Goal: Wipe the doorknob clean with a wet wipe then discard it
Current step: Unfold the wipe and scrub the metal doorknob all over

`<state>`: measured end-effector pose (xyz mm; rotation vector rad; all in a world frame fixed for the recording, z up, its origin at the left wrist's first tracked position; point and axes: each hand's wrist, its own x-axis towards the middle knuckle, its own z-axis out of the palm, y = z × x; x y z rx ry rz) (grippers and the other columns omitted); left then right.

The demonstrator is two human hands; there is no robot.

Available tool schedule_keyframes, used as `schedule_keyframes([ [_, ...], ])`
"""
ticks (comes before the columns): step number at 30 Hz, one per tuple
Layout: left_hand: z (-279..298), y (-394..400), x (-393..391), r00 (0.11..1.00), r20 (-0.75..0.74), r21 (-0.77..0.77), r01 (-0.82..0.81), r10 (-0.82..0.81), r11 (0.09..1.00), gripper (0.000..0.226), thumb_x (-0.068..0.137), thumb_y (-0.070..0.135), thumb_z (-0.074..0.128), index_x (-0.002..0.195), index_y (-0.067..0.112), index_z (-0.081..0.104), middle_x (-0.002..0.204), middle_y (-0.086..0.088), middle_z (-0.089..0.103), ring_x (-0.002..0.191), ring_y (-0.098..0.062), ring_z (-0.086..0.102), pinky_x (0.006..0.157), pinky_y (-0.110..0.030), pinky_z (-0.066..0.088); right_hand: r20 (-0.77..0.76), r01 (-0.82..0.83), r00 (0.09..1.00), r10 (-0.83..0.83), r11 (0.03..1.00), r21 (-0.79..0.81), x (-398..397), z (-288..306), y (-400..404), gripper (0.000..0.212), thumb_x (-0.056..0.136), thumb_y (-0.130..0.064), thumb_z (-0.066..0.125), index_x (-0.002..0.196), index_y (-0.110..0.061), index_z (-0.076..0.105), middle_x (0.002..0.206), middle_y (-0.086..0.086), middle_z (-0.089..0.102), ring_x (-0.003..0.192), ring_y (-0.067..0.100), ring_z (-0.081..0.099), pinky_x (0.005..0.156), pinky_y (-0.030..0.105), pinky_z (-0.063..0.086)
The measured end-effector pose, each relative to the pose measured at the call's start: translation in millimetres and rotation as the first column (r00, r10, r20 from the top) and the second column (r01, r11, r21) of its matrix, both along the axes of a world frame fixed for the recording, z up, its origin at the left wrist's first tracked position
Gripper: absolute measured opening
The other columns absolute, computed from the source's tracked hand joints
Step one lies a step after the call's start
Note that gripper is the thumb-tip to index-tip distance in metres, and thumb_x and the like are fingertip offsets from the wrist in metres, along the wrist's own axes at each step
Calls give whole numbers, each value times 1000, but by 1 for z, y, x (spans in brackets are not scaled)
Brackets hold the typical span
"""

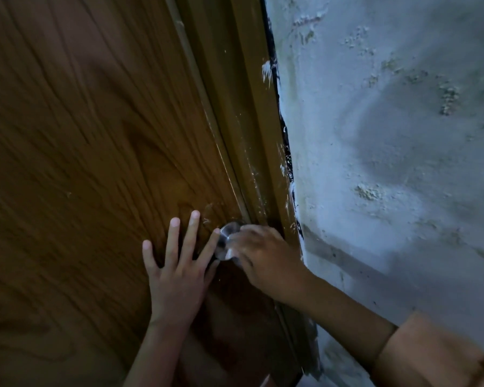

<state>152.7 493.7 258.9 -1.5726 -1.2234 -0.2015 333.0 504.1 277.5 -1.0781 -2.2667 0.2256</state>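
A round silver doorknob [226,241] sits on the brown wooden door [95,149] near its right edge. My right hand [266,258] is closed over the knob from the right, pressing a pale wet wipe [233,251] against it; only a small part of the wipe shows under my fingers. My left hand [179,263] lies flat on the door just left of the knob, fingers spread, holding nothing. Its forefinger tip almost touches the knob.
A brown door frame [252,135] with white paint smears runs along the door's right edge. Right of it stands a rough white plastered wall [389,135]. The light is dim.
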Motion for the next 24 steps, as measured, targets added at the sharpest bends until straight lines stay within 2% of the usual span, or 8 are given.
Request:
schedule_keyframes([
  [3, -1, 0, -1, 999, 31, -22, 12, -11, 1000, 61, 82, 54, 36, 139, 35, 26, 151, -6, 16, 142, -29, -8, 106, -58, 3, 271, -93, 962, 28, 968, 231, 2, -13, -8, 36, 81, -17, 34, 99, -23, 65, 122, -3, 63, 123, 23, 50, 101, 47, 41],
  [5, 0, 0, -1, 999, 48, -45, 23, -21, 999, 62, 81, 54, 38, 138, 34, 27, 150, -7, 20, 141, -31, 4, 103, -59, 10, 316, -98, 948, -30, 920, 379, 11, -21, -9, 31, 81, -20, 39, 89, -29, 69, 118, -11, 66, 118, 18, 56, 96, 44, 46],
  [9, 1, 0, 0, 999, 28, -34, 20, -19, 999, 62, 81, 56, 43, 137, 33, 31, 148, -7, 22, 135, -31, 19, 101, -59, 17, 165, -60, 986, -22, 878, 476, 21, -30, -8, 25, 85, -18, 46, 93, -26, 69, 118, -9, 67, 117, 20, 57, 99, 47, 43],
  [12, 1, 0, 0, 999, 42, -37, 34, -33, 999, 66, 79, 57, 54, 137, 33, 32, 148, -7, 23, 135, -31, 20, 101, -59, 16, -135, 55, 991, -17, 957, 284, 13, -25, -3, 24, 85, -13, 47, 97, -20, 66, 114, -2, 69, 118, 23, 55, 102, 42, 35],
  [14, 1, 0, 1, 998, 50, -36, 42, -40, 998, 72, 74, 56, 60, 136, 33, 32, 147, -7, 24, 134, -31, 21, 100, -59, 16, -272, 121, 960, -64, 973, 199, 8, -19, 2, 22, 84, -9, 50, 100, -15, 65, 109, 3, 71, 116, 23, 57, 100, 42, 39],
  [20, 1, 0, 0, 999, 24, -10, 30, -30, 1000, 72, 75, 58, 58, 137, 33, 31, 150, -6, 26, 134, -31, 22, 102, -58, 16, 119, -66, 993, 6, 855, 514, 11, -38, -1, 23, 86, -15, 49, 97, -23, 68, 116, -6, 68, 117, 20, 57, 98, 49, 42],
  [22, 1, 0, 1, 999, 21, -1, 29, -29, 1000, 71, 75, 59, 57, 137, 34, 33, 150, -6, 28, 134, -30, 23, 103, -58, 15, 69, -55, 997, 19, 828, 558, 20, -47, -2, 26, 89, -13, 45, 99, -21, 69, 117, -5, 67, 118, 21, 56, 100, 45, 43],
  [24, 0, 0, 1, 999, 28, -1, 28, -28, 1000, 69, 75, 58, 57, 136, 34, 34, 147, -6, 28, 133, -30, 24, 103, -58, 15, -111, 29, 993, 33, 855, 518, 24, -50, -1, 27, 84, -5, 48, 103, -14, 67, 115, 3, 68, 115, 27, 56, 99, 46, 44],
])
